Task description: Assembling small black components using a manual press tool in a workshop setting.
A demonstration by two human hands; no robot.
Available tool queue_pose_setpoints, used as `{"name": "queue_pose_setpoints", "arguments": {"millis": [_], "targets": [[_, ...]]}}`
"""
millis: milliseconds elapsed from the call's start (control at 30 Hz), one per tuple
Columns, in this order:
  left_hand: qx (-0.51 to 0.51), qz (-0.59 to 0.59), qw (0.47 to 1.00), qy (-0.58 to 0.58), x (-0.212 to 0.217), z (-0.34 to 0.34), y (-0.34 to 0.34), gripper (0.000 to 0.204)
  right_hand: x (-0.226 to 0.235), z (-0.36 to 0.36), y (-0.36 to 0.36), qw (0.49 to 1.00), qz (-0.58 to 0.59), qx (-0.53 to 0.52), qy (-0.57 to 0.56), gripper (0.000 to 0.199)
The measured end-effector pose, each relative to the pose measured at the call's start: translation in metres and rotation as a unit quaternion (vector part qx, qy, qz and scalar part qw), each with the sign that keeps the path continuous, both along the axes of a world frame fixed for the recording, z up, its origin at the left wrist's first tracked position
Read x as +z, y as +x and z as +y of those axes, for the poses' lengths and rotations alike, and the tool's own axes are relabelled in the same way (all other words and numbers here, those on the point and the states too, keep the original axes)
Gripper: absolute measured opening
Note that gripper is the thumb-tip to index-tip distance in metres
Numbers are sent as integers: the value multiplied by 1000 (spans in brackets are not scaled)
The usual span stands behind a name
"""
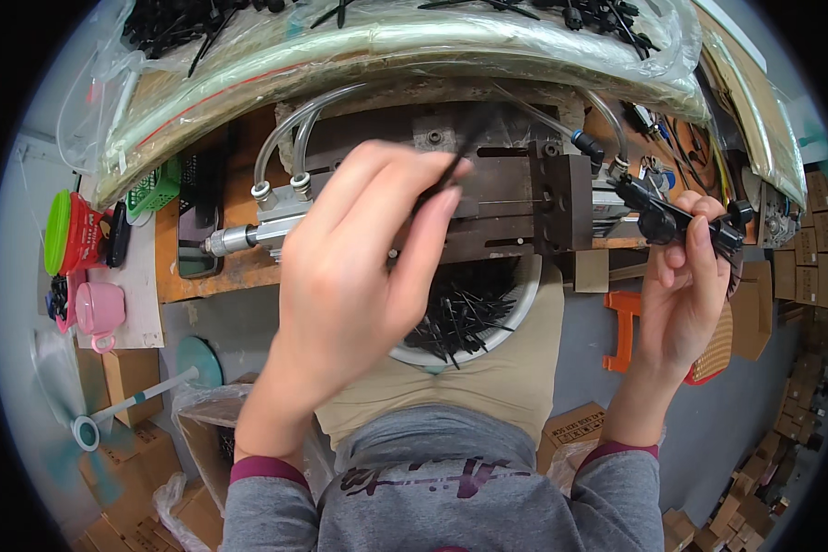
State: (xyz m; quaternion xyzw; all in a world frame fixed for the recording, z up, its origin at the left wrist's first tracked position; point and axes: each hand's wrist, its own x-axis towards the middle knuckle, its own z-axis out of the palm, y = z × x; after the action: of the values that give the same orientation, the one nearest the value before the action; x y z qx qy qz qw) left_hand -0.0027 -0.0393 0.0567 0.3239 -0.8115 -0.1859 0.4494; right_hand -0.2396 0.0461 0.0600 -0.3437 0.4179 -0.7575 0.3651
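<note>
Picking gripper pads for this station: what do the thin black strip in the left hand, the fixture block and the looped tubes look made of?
Thin black strip pinched by the left hand: probably plastic, matte black, slender, blurred. Fixture block: likely steel, dull dark grey, square machined edges, bolt holes. Looped tubes: clear flexible plastic, see-through and curved. The right hand holds a black, likely plastic part.

Thin black strip (446, 177): motion-blurred at centre. White bowl (515, 313): left part hidden behind hand. Clear bags (414, 37): cut off at top edge.

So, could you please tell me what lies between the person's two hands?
In the head view, a dark metal block of the bench fixture stands between the left hand and the right hand.
</note>
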Motion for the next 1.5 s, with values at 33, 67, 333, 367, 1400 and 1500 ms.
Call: {"name": "queue_pose_setpoints", "arguments": {"millis": [33,67,333,367,1400,1500], "targets": [[41,51,995,76,0,15,-1,21,-2,0,2,1000,-2,8,-2,15],[53,65,987,138,2,26,2,19,-3,-1,5,1000,-4,16,-4,14],[30,-80,996,28,-52,51,7,32,-12,-2,29,998,-40,38,-8,13],[34,-105,994,12,-54,51,7,32,-13,-2,30,998,-40,44,-9,13],[-162,22,975,153,4,62,31,35,-22,5,60,989,44,123,74,16],[-165,21,970,175,3,63,43,34,-25,2,50,997,21,53,51,14]]}}
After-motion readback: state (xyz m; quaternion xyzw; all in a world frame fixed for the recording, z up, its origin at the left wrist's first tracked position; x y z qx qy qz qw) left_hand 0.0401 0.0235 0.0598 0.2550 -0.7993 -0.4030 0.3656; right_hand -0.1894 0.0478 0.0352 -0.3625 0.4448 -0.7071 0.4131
